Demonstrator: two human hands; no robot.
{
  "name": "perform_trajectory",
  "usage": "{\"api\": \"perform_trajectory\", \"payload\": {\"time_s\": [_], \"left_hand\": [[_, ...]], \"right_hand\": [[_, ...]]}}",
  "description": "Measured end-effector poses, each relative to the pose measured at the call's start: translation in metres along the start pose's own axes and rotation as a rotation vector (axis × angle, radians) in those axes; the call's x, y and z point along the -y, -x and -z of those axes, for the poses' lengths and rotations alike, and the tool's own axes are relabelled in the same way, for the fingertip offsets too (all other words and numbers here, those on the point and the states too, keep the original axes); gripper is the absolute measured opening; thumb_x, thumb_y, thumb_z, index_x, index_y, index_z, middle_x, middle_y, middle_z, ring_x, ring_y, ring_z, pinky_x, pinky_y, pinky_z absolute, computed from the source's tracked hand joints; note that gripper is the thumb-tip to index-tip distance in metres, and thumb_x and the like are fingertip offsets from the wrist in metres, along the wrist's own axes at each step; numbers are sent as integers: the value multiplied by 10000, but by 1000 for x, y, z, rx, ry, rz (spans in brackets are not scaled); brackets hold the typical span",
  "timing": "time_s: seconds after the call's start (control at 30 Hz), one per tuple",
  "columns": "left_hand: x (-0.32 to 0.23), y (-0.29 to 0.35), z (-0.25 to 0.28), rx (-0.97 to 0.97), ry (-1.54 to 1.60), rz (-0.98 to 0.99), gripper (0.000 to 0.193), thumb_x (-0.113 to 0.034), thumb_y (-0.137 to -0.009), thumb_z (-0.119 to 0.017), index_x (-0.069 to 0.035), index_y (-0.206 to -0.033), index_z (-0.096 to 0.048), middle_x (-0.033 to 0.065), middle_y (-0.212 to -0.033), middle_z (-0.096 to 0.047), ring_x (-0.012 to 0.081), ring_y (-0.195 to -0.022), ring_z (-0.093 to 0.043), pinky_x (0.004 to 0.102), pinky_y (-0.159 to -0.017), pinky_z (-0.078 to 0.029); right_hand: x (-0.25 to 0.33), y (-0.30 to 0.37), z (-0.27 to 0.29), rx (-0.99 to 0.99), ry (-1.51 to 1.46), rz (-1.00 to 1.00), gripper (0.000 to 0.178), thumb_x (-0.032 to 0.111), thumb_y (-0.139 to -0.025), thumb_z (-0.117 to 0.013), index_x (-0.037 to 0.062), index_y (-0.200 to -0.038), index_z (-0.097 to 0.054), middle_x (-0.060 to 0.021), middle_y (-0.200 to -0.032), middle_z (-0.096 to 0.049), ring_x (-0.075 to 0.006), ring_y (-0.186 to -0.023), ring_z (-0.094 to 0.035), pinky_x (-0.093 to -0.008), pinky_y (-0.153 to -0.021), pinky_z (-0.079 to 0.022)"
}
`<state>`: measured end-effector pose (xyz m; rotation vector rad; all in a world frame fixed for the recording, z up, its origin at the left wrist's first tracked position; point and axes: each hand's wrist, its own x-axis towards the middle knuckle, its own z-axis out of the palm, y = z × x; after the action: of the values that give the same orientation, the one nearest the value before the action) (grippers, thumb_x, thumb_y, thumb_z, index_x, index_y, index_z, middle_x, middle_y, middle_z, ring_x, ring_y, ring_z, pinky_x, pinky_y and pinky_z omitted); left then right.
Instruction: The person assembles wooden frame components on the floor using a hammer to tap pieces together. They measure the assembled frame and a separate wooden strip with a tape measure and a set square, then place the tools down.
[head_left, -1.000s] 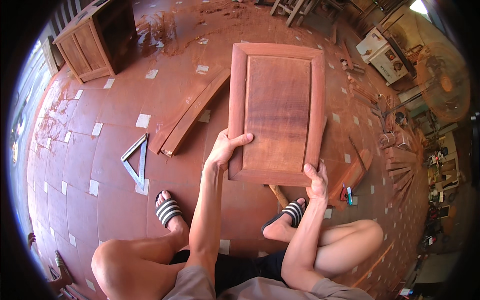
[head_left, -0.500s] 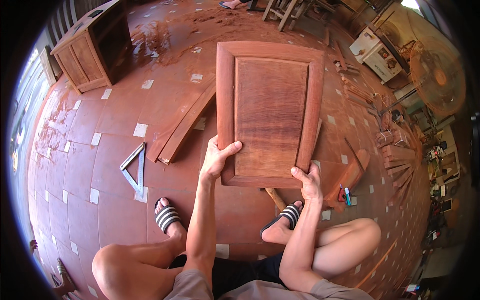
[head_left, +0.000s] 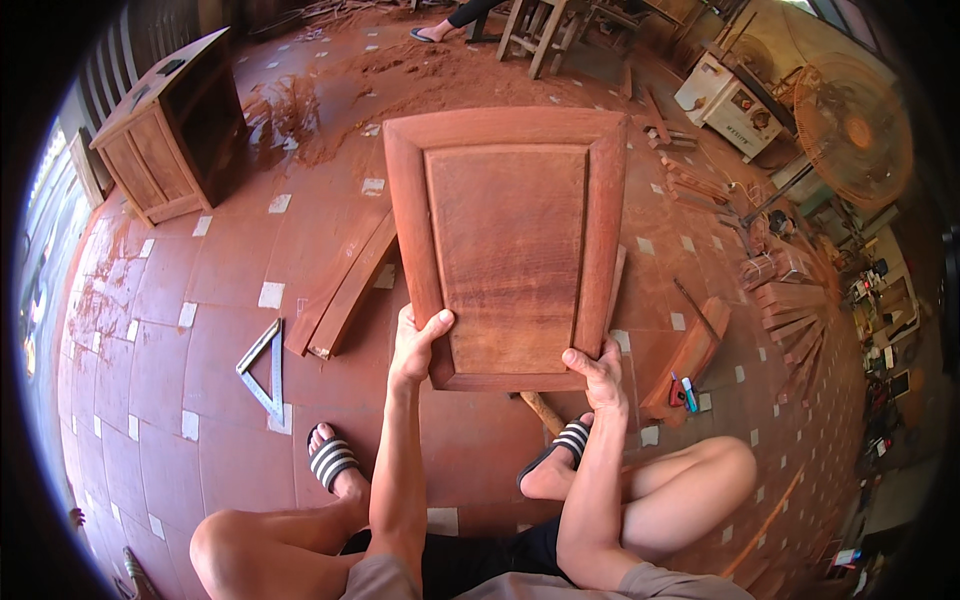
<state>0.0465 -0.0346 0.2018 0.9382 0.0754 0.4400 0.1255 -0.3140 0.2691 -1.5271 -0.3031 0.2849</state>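
Note:
Between my two hands is a framed wooden cabinet door panel, reddish-brown, held up in front of me above the floor. My left hand grips its lower left edge, thumb lying on the front of the frame. On the lower right edge, my right hand is closed the same way, thumb on the face. The fingers of both hands are mostly hidden behind the panel. Beyond it, partly covered, lie wooden boards on the tiles. A stick-like wooden handle shows below the panel's bottom edge.
A metal triangle square lies on the floor to the left. Right of me, a board has a red tool and a blue marker by it. A wooden cabinet stands far left, a fan far right. Stacked timber lies at right.
The panel and both hands have shifted a little left and down, and the panel's top leans slightly more to the left. The surroundings also shift slightly as my view moves. Both grips stay the same.

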Motion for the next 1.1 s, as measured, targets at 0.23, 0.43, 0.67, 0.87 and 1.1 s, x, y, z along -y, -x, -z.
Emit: {"api": "perform_trajectory", "payload": {"time_s": [0.23,0.43,0.67,0.87,1.1], "left_hand": [[5,-2,3,-41,-3,-89,550,-353,-842,-834,34,-1198,-671,62,-1129,-720,145,-1037,-651,328,-930,-514],[0,-5,14,-11,-73,12,765,-499,-843,-804,35,-1337,-569,80,-1227,-663,175,-1133,-613,353,-1014,-467],[-9,-7,5,-109,-148,-12,680,-467,-946,-712,28,-1379,-538,82,-1272,-643,166,-1204,-572,341,-1053,-432],[-17,-7,7,-136,-48,-2,611,-431,-945,-747,45,-1300,-602,73,-1186,-685,143,-1093,-620,330,-1001,-468],[-12,-2,17,-182,-13,9,578,-434,-943,-751,33,-1258,-623,71,-1127,-701,145,-1019,-659,329,-934,-517]], "right_hand": [[12,3,-7,-3,53,-14,809,379,-663,-954,2,-1302,-631,-76,-1149,-695,-204,-1067,-645,-345,-959,-506],[6,8,-9,35,28,21,727,344,-709,-938,27,-1291,-640,-49,-1131,-690,-182,-1057,-635,-345,-970,-496],[4,10,-13,24,72,31,671,280,-737,-920,22,-1292,-643,-46,-1177,-686,-177,-1084,-629,-365,-985,-491],[-6,7,-13,38,73,27,517,282,-753,-913,10,-1139,-703,-37,-1015,-699,-152,-938,-632,-336,-862,-506],[-6,9,-20,53,116,23,416,305,-784,-894,-10,-990,-715,-33,-840,-685,-121,-756,-615,-301,-683,-506]]}}
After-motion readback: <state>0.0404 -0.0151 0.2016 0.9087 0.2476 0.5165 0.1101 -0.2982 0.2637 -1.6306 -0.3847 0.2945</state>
